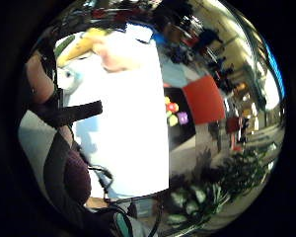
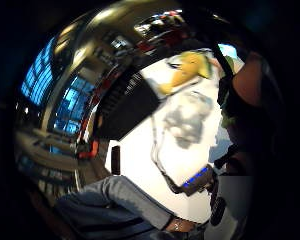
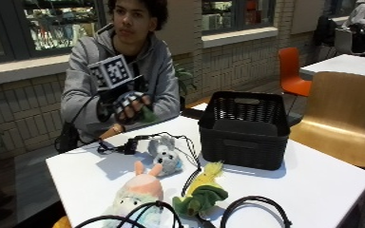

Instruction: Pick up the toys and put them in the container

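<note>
White table (image 3: 309, 175); gloved hand (image 3: 127, 105) grip hides green toy (image 3: 148, 114)

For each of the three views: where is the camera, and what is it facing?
Outside view: across the table, facing the person; gloved right hand raised, holding something green, above the grey toy and black basket.
Little-finger palm view: looks down on the white table; strapped fingers at the edge.
Thumb palm view: table too.
Shared: the yellow toy.
</note>
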Action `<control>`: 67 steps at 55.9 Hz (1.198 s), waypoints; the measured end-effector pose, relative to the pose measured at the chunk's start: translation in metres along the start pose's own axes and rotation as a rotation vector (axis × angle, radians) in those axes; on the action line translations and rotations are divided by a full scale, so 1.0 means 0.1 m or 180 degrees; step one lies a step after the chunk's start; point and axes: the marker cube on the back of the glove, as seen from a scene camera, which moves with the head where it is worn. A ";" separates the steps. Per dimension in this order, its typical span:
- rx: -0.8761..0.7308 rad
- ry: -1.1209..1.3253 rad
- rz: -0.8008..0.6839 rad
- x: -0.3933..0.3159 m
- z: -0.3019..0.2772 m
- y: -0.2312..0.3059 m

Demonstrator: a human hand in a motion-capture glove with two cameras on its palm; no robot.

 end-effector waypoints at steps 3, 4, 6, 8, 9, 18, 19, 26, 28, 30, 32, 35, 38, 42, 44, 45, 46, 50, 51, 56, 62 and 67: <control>0.0004 -0.0037 -0.0554 -0.36 -0.07 -0.20; 0.0014 -0.0044 -0.0684 -0.47 -0.08 -0.29; -0.0005 -0.0055 -0.0895 -0.68 -0.09 -0.45; -0.0104 -0.0049 -0.1059 -0.91 -0.09 -0.58; -0.0180 -0.0038 -0.1129 -1.02 -0.08 -0.62; -0.0564 0.0020 -0.1500 -1.89 0.16 -1.17; -0.0571 0.0018 -0.1494 -1.96 0.19 -1.22; -0.0646 -0.0043 -0.1557 -2.46 0.36 -1.44; -0.0667 -0.0073 -0.1557 -2.56 0.40 -1.51; -0.0689 -0.0127 -0.1564 -2.65 0.44 -1.56; -0.0695 -0.0186 -0.1557 -2.73 0.49 -1.60; -0.0716 -0.0240 -0.1544 -2.84 0.55 -1.64; -0.0904 -0.0266 -0.1550 -2.90 0.59 -1.63; -0.1226 -0.0266 -0.1627 -2.89 0.58 -1.60; -0.1222 -0.0281 -0.1662 -2.87 0.55 -1.59; -0.1184 -0.0288 -0.1672 -2.86 0.54 -1.58; -0.1133 -0.0292 -0.1677 -2.84 0.52 -1.58; -0.0976 -0.0277 -0.1693 -2.72 0.42 -1.55; -0.0962 -0.0274 -0.1697 -2.67 0.39 -1.55; -0.0961 -0.0336 -0.1675 -2.37 0.23 -1.46; -0.0927 -0.0239 -0.1521 -1.77 0.04 -1.28; -0.0924 -0.0148 -0.1320 -1.18 -0.04 -1.06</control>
